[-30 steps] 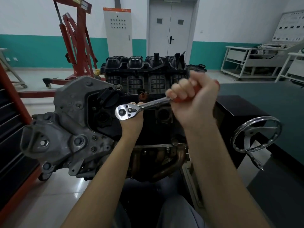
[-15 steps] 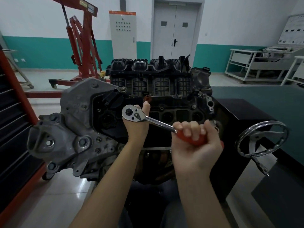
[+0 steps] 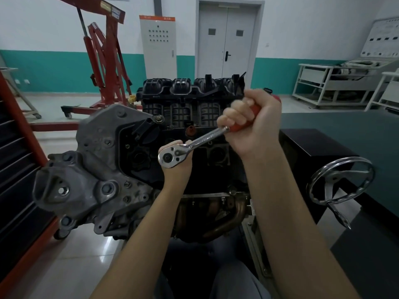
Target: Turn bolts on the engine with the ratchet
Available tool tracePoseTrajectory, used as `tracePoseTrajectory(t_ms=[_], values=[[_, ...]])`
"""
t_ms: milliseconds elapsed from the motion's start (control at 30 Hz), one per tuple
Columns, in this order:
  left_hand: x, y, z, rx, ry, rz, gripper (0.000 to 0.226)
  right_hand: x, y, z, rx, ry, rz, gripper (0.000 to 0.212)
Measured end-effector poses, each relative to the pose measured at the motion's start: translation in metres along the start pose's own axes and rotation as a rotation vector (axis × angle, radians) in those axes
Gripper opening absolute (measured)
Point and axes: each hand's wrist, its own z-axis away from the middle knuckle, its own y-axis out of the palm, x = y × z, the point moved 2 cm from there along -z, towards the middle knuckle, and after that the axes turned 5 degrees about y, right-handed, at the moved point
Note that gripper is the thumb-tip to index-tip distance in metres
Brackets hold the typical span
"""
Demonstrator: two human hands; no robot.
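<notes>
While right hand [image 3: 251, 124] grips ratchet [image 3: 194, 143] handle | left hand [image 3: 177, 164] behind head, grip unclear | socket hidden

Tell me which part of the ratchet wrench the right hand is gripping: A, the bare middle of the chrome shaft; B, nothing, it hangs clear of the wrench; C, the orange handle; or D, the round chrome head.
C: the right hand has its fingers curled round the orange handle of the ratchet wrench, while the chrome head sits lower left, against the left hand.
</notes>
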Motion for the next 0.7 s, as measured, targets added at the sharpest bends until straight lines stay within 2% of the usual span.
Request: tracePoseTrajectory(t_ms=[133,267,433,500,600,700], values=[[-0.011,0.006,-0.002,-0.132,0.148,0.02,0.051,-0.025,-0.028,0.041,-0.125,-0.201,-0.247,0.043],[-0.013,0.009,-0.003,-0.157,0.085,0.108,0.054,-0.045,-0.039,0.06,-0.164,-0.233,-0.377,0.046],[-0.01,0.007,-0.005,-0.105,0.071,0.032,0.052,-0.02,-0.024,0.036,-0.042,-0.197,-0.165,0.037],[-0.012,0.008,-0.004,-0.084,0.06,0.113,0.041,-0.006,-0.009,0.017,0.0,-0.128,-0.051,0.033],[-0.018,0.009,-0.001,-0.044,0.071,0.07,0.043,0.007,0.011,-0.008,0.024,0.005,0.089,0.036],[-0.014,0.007,-0.002,-0.032,0.048,0.051,0.045,0.006,0.015,-0.012,0.043,0.04,0.102,0.037]])
